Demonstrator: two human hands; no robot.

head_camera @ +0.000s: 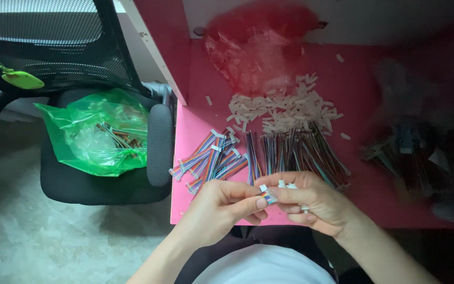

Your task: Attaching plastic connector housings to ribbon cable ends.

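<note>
Left hand (222,202) and right hand (316,202) both pinching small rainbow ribbon cable (268,196) between fingertips, near bench (195,131) edge; cable's long axis running left-right.

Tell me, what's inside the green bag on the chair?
Inside the green bag lies a bundle of coloured wires and some crinkled clear plastic. Anything beneath them is hidden by the bag's folds.
</note>
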